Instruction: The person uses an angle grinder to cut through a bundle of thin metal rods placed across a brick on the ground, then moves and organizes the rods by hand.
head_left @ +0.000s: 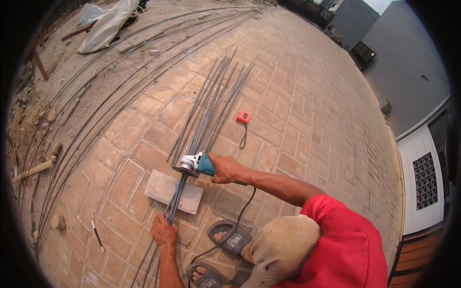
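knee [281,247] hides part of grinder [197,164] cord; rods [173,206] run off frame.

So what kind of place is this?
Probably an outdoor building site, on a brick-paved yard. Long steel rods lie on the paving, the right hand holds a grinder over them, and rubble and dirt edge the left side.
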{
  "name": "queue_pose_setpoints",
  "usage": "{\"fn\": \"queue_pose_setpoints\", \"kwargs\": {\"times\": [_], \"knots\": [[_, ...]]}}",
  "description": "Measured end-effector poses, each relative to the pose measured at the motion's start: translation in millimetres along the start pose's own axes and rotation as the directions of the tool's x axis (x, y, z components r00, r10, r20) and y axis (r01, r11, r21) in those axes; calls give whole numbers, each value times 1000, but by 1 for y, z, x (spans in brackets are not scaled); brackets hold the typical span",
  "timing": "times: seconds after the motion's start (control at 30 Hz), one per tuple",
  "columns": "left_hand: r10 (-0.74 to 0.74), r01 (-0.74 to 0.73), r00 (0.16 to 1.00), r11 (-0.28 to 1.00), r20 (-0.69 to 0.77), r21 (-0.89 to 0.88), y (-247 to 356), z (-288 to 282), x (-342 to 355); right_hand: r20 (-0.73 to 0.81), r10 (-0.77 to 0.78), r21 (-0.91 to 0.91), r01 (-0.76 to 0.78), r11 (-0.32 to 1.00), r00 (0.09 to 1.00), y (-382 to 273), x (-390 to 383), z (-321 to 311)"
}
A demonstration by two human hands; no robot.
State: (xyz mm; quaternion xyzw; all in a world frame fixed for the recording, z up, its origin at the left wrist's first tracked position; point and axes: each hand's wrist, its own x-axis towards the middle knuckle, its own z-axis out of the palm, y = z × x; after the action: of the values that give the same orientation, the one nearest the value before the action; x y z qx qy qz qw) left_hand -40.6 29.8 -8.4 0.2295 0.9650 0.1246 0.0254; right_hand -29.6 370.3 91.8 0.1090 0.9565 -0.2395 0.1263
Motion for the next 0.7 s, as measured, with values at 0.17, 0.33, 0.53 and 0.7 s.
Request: {"fn": "queue_pose_setpoints", "kwargs": {"times": [0.17,0.33,0.53,0.7], "knots": [[-2,2,1000,1000,9,13,4,2,1,13,5,-23,-5,1000,1000,0,-2,-7],[-22,22,1000,999,5,24,-11,-2,-2,28,-23,-13,24,1000,999,-16,8,-1],[21,-20,999,999,24,-32,3,7,5,11,46,-58,-45,997,999,-4,-2,-8],[-14,15,999,999,30,-38,-7,-5,1,45,58,-67,-55,996,997,-22,3,-4]]}}
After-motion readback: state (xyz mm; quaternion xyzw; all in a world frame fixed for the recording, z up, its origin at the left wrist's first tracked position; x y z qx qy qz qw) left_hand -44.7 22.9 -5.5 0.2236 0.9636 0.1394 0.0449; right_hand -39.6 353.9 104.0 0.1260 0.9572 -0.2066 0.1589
